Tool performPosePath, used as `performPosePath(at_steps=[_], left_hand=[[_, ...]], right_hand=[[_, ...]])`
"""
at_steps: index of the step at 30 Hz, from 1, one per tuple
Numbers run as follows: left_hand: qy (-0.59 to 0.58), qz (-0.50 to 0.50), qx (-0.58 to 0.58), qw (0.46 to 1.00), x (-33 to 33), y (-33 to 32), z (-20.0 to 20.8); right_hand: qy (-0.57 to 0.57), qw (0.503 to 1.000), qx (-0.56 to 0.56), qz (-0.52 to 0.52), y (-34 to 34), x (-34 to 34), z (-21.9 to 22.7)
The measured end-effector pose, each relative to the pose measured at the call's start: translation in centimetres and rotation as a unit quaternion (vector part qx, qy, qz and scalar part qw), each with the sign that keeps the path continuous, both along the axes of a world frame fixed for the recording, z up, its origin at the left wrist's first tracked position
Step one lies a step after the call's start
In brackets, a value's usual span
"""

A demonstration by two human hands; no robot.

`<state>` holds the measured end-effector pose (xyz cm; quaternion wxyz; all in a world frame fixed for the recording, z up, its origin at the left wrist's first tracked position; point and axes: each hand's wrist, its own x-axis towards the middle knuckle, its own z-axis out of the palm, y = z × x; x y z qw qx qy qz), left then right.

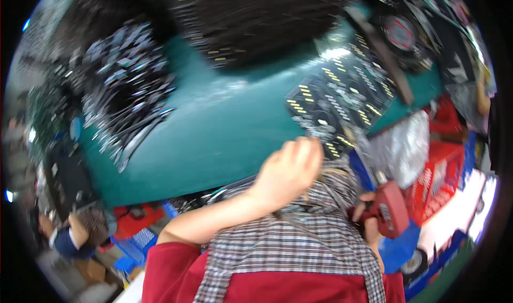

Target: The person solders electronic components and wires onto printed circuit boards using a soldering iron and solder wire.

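Black flat panels [326, 103] with rows of yellow and silvery marks lie overlapped on the green tabletop [224, 127], right of the middle. At their near edge is my left hand [291, 167], its fingers curled together on the corner of the closest panel. The fingertips are partly hidden and blurred. My right hand [367, 217] is lower right, beyond the table's front edge. It is wrapped round a red gun-shaped power tool [393, 209] with a metal front end. The tool's narrow tip points up toward the panels and is smeared.
At the left lies a heap of dark cables with silvery ends [131, 73]. A large dark pile [256, 20] fills the far middle. A dark bar [382, 57] and a round black part [401, 33] are far right. Beside me stands a red crate [438, 177] with a clear plastic bag [403, 145].
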<state>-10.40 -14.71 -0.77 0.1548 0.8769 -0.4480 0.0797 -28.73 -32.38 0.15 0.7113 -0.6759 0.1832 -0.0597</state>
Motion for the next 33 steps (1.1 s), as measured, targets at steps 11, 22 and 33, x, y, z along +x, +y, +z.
performPosePath(at_steps=[11,22,33], left_hand=[[-0.057,0.334,-0.018,0.941,6.9,13.8,2.3],[-0.085,0.304,-0.146,0.938,9.3,16.5,3.4],[0.102,0.014,-0.149,0.983,4.0,-5.6,1.0]], right_hand=[[-0.052,0.992,-0.057,-0.098,-1.8,1.3,-1.4],[0.015,0.997,0.009,-0.079,-1.9,2.6,0.6],[0.026,0.993,0.088,-0.074,-4.0,2.6,0.1]])
